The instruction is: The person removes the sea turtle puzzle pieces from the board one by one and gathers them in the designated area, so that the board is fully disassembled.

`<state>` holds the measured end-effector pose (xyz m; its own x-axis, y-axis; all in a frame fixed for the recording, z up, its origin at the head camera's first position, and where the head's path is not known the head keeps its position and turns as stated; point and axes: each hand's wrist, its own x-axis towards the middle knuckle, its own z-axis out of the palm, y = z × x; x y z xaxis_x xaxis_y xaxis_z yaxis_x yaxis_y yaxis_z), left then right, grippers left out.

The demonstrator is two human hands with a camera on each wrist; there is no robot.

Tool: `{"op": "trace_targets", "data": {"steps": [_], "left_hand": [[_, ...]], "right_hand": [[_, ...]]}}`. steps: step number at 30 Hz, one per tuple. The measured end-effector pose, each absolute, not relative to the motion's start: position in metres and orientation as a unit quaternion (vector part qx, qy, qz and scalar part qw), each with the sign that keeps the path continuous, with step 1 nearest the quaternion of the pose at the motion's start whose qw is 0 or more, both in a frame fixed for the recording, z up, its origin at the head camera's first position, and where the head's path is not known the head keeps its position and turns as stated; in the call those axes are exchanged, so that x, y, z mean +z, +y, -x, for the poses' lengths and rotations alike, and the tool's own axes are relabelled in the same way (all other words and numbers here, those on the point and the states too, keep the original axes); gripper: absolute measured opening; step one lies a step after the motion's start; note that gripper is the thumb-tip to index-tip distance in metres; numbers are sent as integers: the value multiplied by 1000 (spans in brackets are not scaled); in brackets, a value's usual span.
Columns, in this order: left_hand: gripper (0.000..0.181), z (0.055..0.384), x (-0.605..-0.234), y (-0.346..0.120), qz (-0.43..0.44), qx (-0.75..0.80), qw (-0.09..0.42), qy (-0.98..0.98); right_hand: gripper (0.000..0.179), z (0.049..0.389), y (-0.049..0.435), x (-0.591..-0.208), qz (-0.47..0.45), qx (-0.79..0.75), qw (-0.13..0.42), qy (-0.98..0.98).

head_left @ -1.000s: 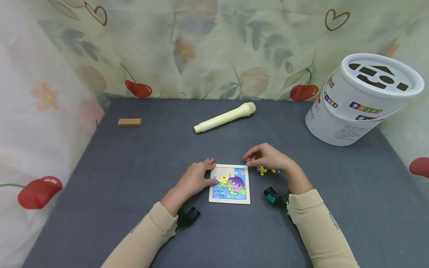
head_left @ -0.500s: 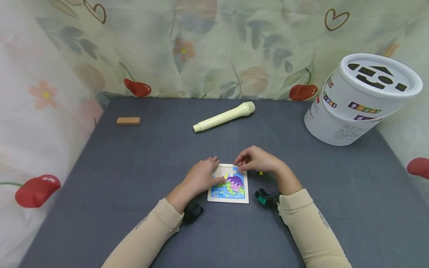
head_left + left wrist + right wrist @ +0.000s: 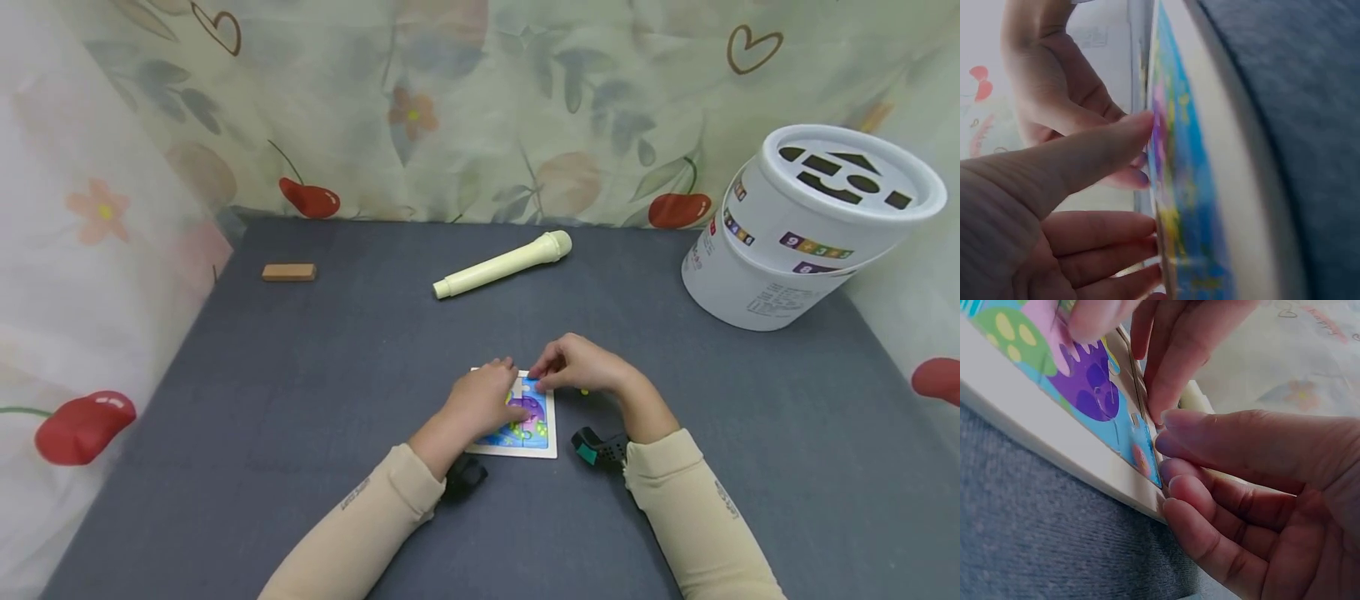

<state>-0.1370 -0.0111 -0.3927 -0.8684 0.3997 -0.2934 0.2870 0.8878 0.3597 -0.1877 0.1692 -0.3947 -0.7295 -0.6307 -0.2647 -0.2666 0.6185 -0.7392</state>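
A small jigsaw puzzle with blue, purple and green pieces lies in a pale tray frame on the table. Over its left part spreads my left hand, fingers extended toward the top edge. In the left wrist view its thumb rests at the puzzle face. My right hand is at the top right corner, fingers bent, thumb and fingertips close together at the frame's edge. I cannot tell whether a piece is between them. Bare tray floor shows near the top.
A yellow bit of a loose puzzle piece peeks out beside the right hand. Farther back lie a cream toy microphone and a wooden block. A white bucket with a shape-slotted lid stands at the back right.
My right hand has moved left from beside the loose pieces to the puzzle's top right corner. My left hand has slid right, from the frame's left edge over the puzzle.
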Motion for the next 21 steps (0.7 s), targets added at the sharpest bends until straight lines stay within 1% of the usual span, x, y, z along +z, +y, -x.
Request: {"op": "trace_targets", "data": {"steps": [10, 21], "left_hand": [[64, 136, -397, -12, -184, 148, 176, 956], [66, 137, -399, -10, -179, 138, 181, 957]], "right_hand": [[16, 186, 167, -398, 270, -360, 254, 856], [9, 186, 161, -402, 233, -364, 242, 869]]}}
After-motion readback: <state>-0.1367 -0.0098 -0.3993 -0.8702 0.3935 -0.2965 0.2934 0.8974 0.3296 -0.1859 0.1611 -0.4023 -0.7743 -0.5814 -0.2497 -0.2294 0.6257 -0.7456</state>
